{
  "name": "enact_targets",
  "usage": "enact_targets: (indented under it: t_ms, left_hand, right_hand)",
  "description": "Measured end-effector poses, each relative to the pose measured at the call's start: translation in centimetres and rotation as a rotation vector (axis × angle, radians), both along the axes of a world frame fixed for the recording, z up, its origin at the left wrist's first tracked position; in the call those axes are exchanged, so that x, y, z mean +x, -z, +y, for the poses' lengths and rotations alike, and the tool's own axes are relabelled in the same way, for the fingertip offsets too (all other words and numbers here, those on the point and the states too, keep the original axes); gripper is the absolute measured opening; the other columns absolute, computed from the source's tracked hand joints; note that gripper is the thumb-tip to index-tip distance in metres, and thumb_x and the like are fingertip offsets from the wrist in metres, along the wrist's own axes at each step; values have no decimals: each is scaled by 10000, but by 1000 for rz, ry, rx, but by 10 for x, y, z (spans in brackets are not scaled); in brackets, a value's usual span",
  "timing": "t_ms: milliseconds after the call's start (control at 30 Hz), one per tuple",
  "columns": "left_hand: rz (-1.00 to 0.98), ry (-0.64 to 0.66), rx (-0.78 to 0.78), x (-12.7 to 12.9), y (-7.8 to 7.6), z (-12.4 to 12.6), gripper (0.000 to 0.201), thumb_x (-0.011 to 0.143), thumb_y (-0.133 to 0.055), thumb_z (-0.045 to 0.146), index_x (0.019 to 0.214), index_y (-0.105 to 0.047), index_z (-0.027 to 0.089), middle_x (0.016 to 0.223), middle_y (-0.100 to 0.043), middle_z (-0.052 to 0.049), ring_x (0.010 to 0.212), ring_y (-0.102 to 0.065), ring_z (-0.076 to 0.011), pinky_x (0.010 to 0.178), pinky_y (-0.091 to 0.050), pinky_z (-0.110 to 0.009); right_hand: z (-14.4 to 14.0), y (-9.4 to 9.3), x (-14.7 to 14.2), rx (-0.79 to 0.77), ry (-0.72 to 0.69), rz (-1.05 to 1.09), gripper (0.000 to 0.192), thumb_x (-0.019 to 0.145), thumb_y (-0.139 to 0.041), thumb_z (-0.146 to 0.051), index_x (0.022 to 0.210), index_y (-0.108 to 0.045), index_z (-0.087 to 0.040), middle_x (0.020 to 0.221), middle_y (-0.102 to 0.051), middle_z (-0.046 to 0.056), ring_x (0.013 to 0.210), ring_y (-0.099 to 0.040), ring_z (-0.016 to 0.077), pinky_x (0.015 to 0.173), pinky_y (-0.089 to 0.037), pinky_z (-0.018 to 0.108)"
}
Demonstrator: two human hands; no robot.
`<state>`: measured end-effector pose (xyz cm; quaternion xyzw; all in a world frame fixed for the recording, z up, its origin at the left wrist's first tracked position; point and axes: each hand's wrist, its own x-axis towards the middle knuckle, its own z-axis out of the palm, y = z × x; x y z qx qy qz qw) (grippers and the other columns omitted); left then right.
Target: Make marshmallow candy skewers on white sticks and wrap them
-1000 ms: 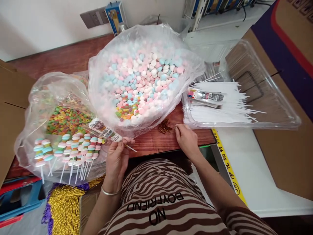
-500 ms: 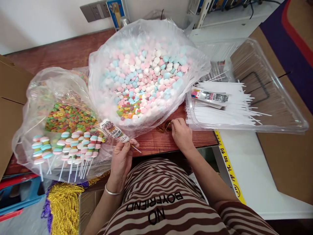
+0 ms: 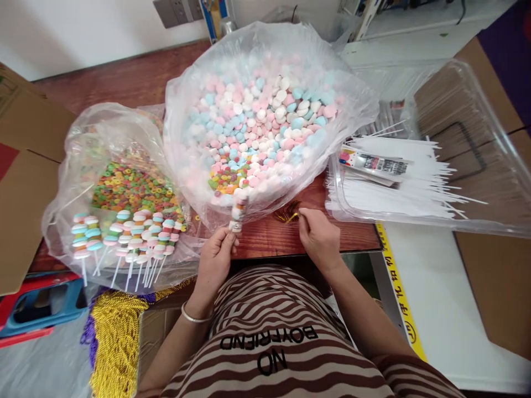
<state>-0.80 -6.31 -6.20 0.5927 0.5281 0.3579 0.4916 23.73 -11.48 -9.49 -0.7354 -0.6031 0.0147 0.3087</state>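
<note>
My left hand [image 3: 216, 255] is closed around the lower end of a wrapped candy skewer [image 3: 238, 214], which stands nearly upright in its printed clear bag. My right hand [image 3: 319, 235] pinches a gold twist tie [image 3: 293, 217] just above the table edge. Beside its fingertips lies a small pile of gold twist ties [image 3: 282, 214]. Behind both hands is a big clear bag [image 3: 182, 94] of pink, white and blue marshmallows [image 3: 253, 127], with some gummy rings near its front. Finished-looking candy skewers [image 3: 139, 235] lie on another plastic bag at the left.
Colourful gummy rings [image 3: 133, 185] fill the left bag [image 3: 70, 166]. At the right, a clear plastic tray [image 3: 489, 224] holds white sticks [image 3: 373, 196] and printed wrappers [image 3: 373, 164]. Cardboard boxes [image 3: 25, 221] flank the wooden table [image 3: 265, 243]; gold cords [image 3: 116, 342] hang below.
The wrapped skewer has swung from slanting to nearly upright in my left hand. My right hand has lifted a gold twist tie off the pile. The view has shifted slightly.
</note>
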Motion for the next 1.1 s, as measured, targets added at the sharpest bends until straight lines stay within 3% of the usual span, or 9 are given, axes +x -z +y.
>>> enact_targets:
  t_ms: [133, 300, 433, 533, 633, 833, 967, 1100]
  left_hand:
    - [428, 92, 395, 13, -7, -1, 188, 940, -590, 186, 778, -684, 205, 732, -599, -27, 709, -529, -187, 668, -374, -292]
    - [845, 308, 606, 33, -2, -8, 235, 958, -500, 86, 853, -689, 179, 806, -606, -72, 746, -546, -221, 651, -390, -325]
    - [865, 340, 691, 34, 1, -14, 246, 981, -449, 84, 934, -674, 172, 828, -620, -75, 774, -582, -222, 670, -437, -324]
    - [768, 291, 684, 31, 5, -15, 279, 1000, -426, 106, 1157, -648, 169, 912, -667, -87, 833, -623, -226, 736, -480, -331]
    - [668, 224, 641, 29, 10, -12, 370, 1004, -441, 135, 1338, -594, 179, 987, -697, -105, 888, -653, -234, 778, -500, -341]
    - [337, 40, 462, 29, 7, -2, 219, 965, -568, 197, 1036, -773, 221, 861, -709, -77, 799, -640, -208, 753, -498, -325]
    - [-106, -97, 56, 33, 0, 5, 106, 875, -715, 283, 890, -785, 205, 717, -677, -21, 646, -580, -145, 606, -456, -260]
    - [-580, -171, -368, 39, -2, 8, 349, 673, -885, 430, 806, -718, 153, 642, -575, 35, 490, -422, -50, 427, -290, -176]
  right_hand:
    - [-7, -22, -24, 93, -90, -5, 333, 1056, -439, -286, 1203, -717, -178, 936, -766, 131, 814, -698, 216, 704, -468, 310]
    - [18, -36, -56, -127, -220, -272, 400, 1013, -423, -161, 1310, -682, -96, 771, -718, 123, 605, -607, 181, 542, -306, 322]
    - [29, -38, -61, -244, -290, -364, 398, 973, -449, -105, 1293, -682, -58, 826, -716, 155, 650, -617, 209, 552, -290, 336]
    - [23, -38, -60, -225, -376, -379, 386, 988, -427, -110, 1271, -686, -61, 822, -709, 155, 673, -610, 214, 571, -302, 344]
    - [14, -38, -60, -169, -432, -388, 387, 1008, -398, -118, 1250, -698, -77, 797, -707, 137, 657, -596, 200, 584, -317, 349]
    - [9, -25, -67, -15, -386, -263, 391, 1064, -372, -197, 1223, -719, -117, 696, -687, 92, 588, -572, 177, 570, -329, 342]
    - [11, -15, -75, 73, -321, 110, 329, 1071, -433, -314, 1055, -729, -171, 767, -730, 80, 667, -648, 176, 633, -434, 299]
    - [16, -16, -80, 135, -218, 559, 217, 1028, -515, -328, 908, -658, -219, 843, -718, 50, 756, -666, 187, 715, -526, 305]
